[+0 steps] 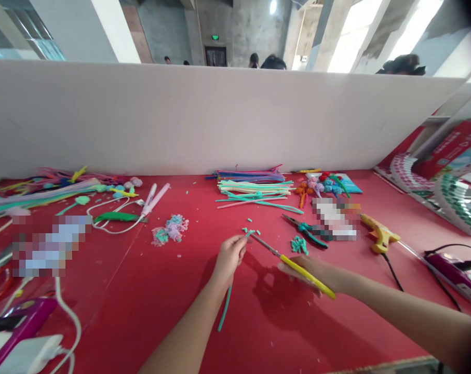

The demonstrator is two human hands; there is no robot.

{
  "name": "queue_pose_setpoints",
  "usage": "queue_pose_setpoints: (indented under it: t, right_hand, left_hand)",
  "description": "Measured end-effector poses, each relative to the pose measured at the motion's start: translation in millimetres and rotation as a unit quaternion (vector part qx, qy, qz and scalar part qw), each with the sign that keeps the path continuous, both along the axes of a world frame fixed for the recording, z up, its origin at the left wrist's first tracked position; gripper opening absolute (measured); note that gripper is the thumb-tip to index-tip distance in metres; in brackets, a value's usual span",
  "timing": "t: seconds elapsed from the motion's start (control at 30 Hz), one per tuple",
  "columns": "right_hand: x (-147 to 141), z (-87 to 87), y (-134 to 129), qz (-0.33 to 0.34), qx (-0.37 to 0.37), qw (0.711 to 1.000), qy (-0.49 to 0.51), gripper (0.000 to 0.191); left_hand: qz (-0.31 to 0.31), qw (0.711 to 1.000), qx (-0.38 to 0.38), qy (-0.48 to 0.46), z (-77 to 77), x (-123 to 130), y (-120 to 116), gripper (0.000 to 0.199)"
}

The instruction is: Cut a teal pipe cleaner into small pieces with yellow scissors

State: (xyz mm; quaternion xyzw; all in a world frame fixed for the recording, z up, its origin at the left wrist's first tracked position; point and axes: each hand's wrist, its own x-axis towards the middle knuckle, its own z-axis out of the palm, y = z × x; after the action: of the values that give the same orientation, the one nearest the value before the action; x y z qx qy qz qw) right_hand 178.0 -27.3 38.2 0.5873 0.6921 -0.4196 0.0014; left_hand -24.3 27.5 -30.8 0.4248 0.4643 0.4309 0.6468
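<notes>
My left hand (230,255) pinches a green pipe cleaner (226,309), whose long end hangs down below the wrist. Yellow-handled scissors (303,272) are in my right hand (317,271), their blades pointing to the upper left. The blade tips meet the pipe cleaner just past my left fingertips; whether they touch it I cannot tell. Several short green cut pieces (258,232) lie around the tips. Near my right hand is a small heap of green cut pieces (299,245).
Pliers (311,232) and a yellow glue gun (380,235) lie to the right. Bundled pipe cleaners (254,188) rest by the white partition (219,119). Fuzzy scraps (171,229), a hair-straightener-like pink tool (156,198) and white cables (73,311) are on the left.
</notes>
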Motion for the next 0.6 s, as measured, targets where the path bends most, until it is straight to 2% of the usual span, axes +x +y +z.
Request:
queue_pose_setpoints:
  t: [0.27,0.43,0.6]
  right_hand:
    - [-5.1,-38.5,1.3,-0.018,0.009,0.997,0.07,0.048]
    - [-2.8,-42.2,-0.1,-0.046,-0.001,0.996,0.07,0.052]
    - [-3.0,-43.3,-0.4,-0.047,-0.005,0.996,0.071,0.05]
  left_hand:
    - [-0.034,0.999,-0.001,-0.005,4.0,1.1,-1.3,0.026]
    - [-0.035,0.999,0.005,-0.011,2.1,0.0,-0.7,0.027]
    - [-0.036,0.999,0.007,-0.004,3.4,-0.2,-0.8,0.028]
